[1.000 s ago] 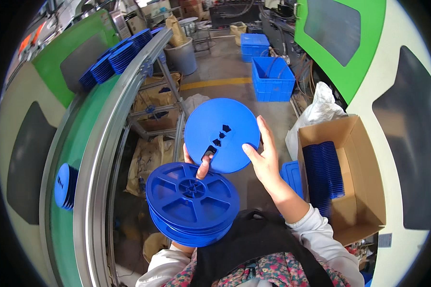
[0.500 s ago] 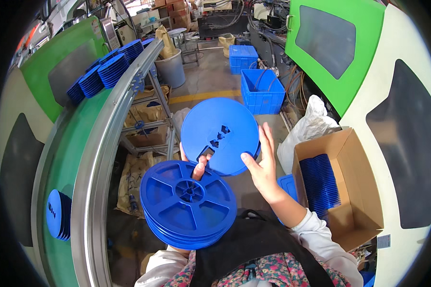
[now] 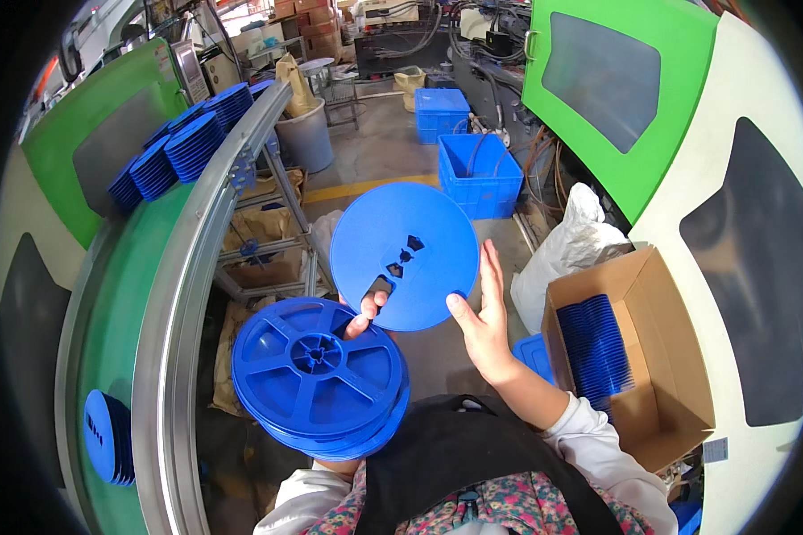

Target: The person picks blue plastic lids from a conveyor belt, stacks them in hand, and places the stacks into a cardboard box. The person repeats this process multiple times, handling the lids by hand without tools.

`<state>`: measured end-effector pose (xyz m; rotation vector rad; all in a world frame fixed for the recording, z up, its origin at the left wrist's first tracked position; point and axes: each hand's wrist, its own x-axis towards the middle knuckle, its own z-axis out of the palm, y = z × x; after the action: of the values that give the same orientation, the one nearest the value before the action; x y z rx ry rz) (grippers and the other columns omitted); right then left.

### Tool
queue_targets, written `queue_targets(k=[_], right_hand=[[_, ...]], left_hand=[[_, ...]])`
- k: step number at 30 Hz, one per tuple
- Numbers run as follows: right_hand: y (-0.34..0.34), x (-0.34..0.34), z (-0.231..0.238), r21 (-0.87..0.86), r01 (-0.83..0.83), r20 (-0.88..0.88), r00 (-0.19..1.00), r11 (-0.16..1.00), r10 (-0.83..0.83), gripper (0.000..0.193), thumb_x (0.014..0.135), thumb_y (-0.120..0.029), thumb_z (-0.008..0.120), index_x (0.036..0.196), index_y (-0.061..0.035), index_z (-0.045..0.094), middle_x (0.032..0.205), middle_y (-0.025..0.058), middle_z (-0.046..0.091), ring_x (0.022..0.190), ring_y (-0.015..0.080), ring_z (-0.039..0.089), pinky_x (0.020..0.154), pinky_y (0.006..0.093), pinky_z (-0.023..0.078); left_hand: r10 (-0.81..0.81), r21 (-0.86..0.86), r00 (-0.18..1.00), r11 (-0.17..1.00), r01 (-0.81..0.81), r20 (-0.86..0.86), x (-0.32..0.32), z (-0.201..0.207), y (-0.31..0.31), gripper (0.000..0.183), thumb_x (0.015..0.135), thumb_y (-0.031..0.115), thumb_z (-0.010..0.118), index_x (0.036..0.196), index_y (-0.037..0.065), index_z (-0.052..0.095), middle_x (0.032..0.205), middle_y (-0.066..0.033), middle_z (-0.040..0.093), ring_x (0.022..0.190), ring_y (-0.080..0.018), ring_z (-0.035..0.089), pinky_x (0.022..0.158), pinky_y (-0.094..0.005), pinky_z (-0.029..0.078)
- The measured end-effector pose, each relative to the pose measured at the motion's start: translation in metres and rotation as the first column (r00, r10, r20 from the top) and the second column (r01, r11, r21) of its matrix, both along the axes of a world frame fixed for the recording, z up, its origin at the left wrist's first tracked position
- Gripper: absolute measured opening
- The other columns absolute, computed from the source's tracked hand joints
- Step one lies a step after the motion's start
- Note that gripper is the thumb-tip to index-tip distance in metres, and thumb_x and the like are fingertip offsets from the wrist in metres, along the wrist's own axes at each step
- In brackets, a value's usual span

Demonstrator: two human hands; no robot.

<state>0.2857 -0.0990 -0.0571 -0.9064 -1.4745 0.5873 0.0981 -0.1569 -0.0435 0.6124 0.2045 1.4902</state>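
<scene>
Head view: beyond stacked, spoked blue plastic reels (image 3: 303,398), a flat, round blue plastic disc (image 3: 433,272), likely stiff, light, slippery, best taken by its rim, is held in the left hand (image 3: 363,318), the right hand (image 3: 486,337) spread wide at its edge, a green belt surface (image 3: 125,308) leftward, blue plastic bins (image 3: 482,196) behind.

On our left we see a green belt (image 3: 127,334), with stacks of blue discs (image 3: 194,147) far and a smaller disc group (image 3: 103,437) near. On the far floor (image 3: 375,134) we see blue bins (image 3: 479,189)
</scene>
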Motion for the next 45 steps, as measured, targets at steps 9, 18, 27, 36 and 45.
queue_targets(k=[9,18,27,36,45], right_hand=[[-0.005,-0.008,0.013,0.712,-0.206,0.307,0.951,0.671,-0.034,0.077,0.09,-0.036,0.062,0.15,-0.001,0.028,0.155,0.023,0.025,0.146,0.044,0.015,0.115,0.0593,0.007],[0.013,-0.009,0.005,0.048,0.13,-0.001,0.992,0.99,-0.13,0.083,0.085,-0.021,0.067,0.151,0.0013,0.021,0.156,0.023,0.019,0.146,0.0393,0.017,0.117,0.0475,0.018],[-0.001,-0.017,0.014,0.564,-0.066,0.168,0.985,0.823,-0.036,0.055,0.096,-0.034,0.052,0.146,-0.0127,0.042,0.153,0.0207,0.033,0.146,0.0367,0.021,0.116,0.0564,0.012],[0.007,-0.025,-0.001,0.361,0.15,0.149,0.965,0.921,-0.216,0.071,0.085,-0.011,0.066,0.147,-0.0075,0.034,0.152,0.0198,0.032,0.143,0.0356,0.028,0.115,0.0487,0.023],[-0.007,-0.014,-0.009,0.313,0.158,0.008,0.985,0.936,-0.17,0.061,0.099,-0.037,0.047,0.149,-0.0051,0.033,0.156,0.0182,0.025,0.145,0.0359,0.023,0.116,0.0491,0.019]], left_hand=[[0.166,0.159,0.974,0.969,-0.19,0.157,0.024,-0.027,0.052,0.012,0.095,0.023,0.062,0.102,0.013,0.059,0.098,0.0004,0.059,0.111,-0.0192,0.049,0.108,-0.0452,0.039],[0.106,0.096,0.983,0.991,-0.092,-0.15,-0.002,-0.02,0.057,0.01,0.097,0.023,0.06,0.099,0.014,0.056,0.11,-0.0017,0.054,0.086,-0.0154,0.063,0.072,-0.0204,0.055],[-0.368,0.447,0.902,0.862,0.24,0.225,0.002,-0.058,0.109,0.003,0.097,0.02,0.059,0.098,0.018,0.059,0.113,-0.0049,0.055,0.107,-0.0267,0.06,0.089,-0.051,0.056],[-0.393,0.288,0.887,0.902,0.321,0.243,-0.006,-0.066,0.103,0.01,0.099,0.015,0.052,0.106,0.013,0.059,0.12,-0.0037,0.052,0.115,-0.0317,0.054,0.092,-0.0477,0.053],[-0.438,0.174,0.891,0.893,0.415,0.122,-0.008,-0.066,0.114,0.013,0.097,0.013,0.053,0.108,0.012,0.06,0.117,-0.0052,0.055,0.11,-0.0287,0.057,0.088,-0.0438,0.054]])
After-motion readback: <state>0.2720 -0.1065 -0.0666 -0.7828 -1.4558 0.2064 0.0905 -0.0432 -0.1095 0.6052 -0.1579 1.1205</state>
